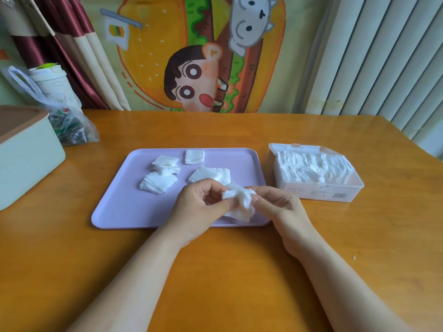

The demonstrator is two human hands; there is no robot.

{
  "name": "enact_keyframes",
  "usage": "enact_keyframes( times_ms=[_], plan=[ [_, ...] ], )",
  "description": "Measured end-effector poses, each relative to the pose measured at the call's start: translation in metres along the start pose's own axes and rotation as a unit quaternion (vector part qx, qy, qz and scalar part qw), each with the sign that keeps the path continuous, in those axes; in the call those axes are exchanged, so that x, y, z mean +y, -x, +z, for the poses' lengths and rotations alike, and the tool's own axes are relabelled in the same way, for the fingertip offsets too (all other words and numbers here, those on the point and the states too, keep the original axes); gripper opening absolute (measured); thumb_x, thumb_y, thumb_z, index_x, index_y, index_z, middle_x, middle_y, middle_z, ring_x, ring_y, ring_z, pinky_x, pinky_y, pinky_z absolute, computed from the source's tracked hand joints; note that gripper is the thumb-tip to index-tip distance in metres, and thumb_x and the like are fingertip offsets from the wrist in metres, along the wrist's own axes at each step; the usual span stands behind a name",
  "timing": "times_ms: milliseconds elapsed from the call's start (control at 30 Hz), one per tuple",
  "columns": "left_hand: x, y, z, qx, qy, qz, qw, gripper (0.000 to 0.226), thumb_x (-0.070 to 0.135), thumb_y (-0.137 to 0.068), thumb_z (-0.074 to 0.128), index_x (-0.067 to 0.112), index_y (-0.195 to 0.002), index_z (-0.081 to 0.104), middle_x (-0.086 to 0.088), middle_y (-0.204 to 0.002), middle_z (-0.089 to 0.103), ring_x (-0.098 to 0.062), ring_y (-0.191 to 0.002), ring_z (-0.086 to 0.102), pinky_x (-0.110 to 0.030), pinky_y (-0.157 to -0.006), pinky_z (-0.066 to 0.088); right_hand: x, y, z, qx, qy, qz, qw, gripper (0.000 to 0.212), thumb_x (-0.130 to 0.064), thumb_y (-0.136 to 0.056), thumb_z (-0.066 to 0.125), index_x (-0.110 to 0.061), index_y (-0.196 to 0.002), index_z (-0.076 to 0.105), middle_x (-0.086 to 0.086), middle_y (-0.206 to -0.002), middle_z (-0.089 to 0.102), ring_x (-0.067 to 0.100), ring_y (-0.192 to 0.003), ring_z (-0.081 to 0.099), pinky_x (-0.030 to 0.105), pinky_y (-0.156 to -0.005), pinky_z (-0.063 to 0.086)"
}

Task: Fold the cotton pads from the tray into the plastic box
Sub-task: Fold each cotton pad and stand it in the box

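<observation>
A lilac tray (119,202) lies on the table in front of me with several small stacks of white cotton pads (159,184) on it. Over the tray's front right part, my left hand (199,207) and my right hand (278,204) both pinch a crumpled white cotton pad (239,200) between their fingertips. More pads lie flat under it. To the right of the tray stands the clear plastic box (318,190), lid open at the back, nearly full of white pads.
A pale green box with a brown lid (26,154) stands at the left table edge. Behind it are a plastic bag of packets (72,128) and a white cup (52,85). Curtains and a cartoon cloth hang beyond the wooden table (215,271).
</observation>
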State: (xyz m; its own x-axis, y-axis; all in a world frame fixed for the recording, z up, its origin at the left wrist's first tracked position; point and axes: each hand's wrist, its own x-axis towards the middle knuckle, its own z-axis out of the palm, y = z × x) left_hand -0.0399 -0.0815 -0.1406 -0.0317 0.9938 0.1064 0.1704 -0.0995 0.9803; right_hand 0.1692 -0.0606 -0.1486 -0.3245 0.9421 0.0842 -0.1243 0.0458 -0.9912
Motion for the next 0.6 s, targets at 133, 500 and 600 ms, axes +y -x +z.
enact_keyframes(
  times_ms=[133, 500, 600],
  plan=[
    [-0.001, -0.001, 0.001, 0.04, -0.033, -0.008, 0.999, 0.03, 0.022, -0.077, 0.093, 0.024, -0.099, 0.072, 0.002, -0.08, 0.066, -0.009, -0.07, 0.058, -0.025, -0.07, 0.052, -0.002, 0.003, 0.001, -0.011, 0.047, -0.001, 0.999, 0.048, -0.013, -0.079, 0.091, -0.015, -0.123, 0.073, 0.005, -0.111, 0.081, 0.022, -0.109, 0.076, 0.032, -0.094, 0.06],
    [-0.008, 0.0, 0.008, -0.042, -0.119, -0.004, 0.992, 0.024, 0.032, -0.076, 0.084, 0.033, -0.098, 0.073, -0.007, -0.083, 0.072, -0.031, -0.079, 0.067, -0.05, -0.077, 0.061, 0.003, 0.01, 0.006, 0.04, 0.267, -0.115, 0.956, 0.055, 0.008, -0.092, 0.067, -0.027, -0.133, 0.07, -0.016, -0.126, 0.07, -0.004, -0.12, 0.061, 0.009, -0.098, 0.044],
    [-0.008, 0.0, 0.006, -0.029, -0.136, 0.012, 0.99, 0.03, 0.029, -0.082, 0.084, 0.039, -0.107, 0.071, 0.006, -0.071, 0.063, -0.009, -0.06, 0.053, -0.031, -0.063, 0.052, 0.01, 0.008, 0.004, 0.025, 0.32, -0.132, 0.938, 0.054, 0.001, -0.098, 0.064, -0.032, -0.141, 0.066, -0.014, -0.142, 0.063, 0.001, -0.136, 0.055, 0.025, -0.113, 0.045]
  ],
)
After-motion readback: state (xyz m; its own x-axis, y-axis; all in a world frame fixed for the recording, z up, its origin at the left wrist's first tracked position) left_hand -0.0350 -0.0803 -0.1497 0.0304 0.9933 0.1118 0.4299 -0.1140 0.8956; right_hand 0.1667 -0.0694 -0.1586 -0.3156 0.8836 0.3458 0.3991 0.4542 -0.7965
